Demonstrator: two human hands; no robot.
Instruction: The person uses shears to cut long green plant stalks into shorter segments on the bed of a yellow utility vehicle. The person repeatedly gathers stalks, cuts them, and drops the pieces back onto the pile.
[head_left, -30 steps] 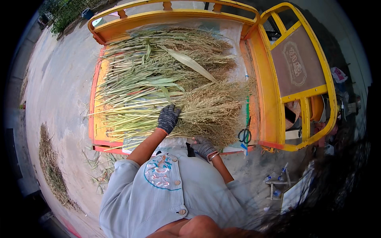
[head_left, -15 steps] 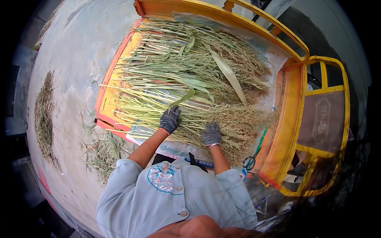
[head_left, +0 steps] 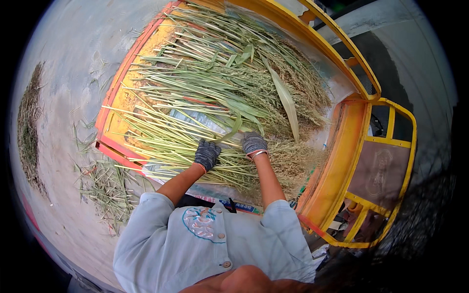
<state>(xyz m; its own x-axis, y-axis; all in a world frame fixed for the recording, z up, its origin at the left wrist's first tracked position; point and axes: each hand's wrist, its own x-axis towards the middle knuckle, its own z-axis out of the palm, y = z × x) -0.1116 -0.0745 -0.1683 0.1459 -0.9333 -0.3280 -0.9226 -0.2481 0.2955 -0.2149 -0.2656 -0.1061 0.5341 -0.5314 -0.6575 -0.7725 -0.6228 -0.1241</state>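
Note:
A thick layer of cut, sorghum-like stalks point(head_left: 166, 124) covers the yellow cart bed, cut ends to the left and feathery brownish seed heads point(head_left: 290, 158) to the right. My left hand point(head_left: 207, 155), in a grey knitted glove, curls its fingers over the pale stalks at the near side. To its right my right hand point(head_left: 254, 145), gloved alike, is closed over the same stalks where the seed heads begin. Part of what lies under both palms is hidden. A bent green leaf point(head_left: 236, 126) lies between the hands, just beyond them. One broad, pale dry leaf point(head_left: 283, 97) rests farther off on the stalks.
Orange-red edging point(head_left: 113, 90) bounds the bed at left, and a yellow rail point(head_left: 337, 41) runs along the far side. At right stands a yellow frame with a brown panel point(head_left: 373, 168). Leaf scraps point(head_left: 108, 188) and a dry plant heap point(head_left: 30, 129) lie on the concrete.
My right hand has moved farther away, over the stalks, and its fingers have curled in. The left hand's fingers have closed more on the stalks. The whole view has shifted and turned slightly.

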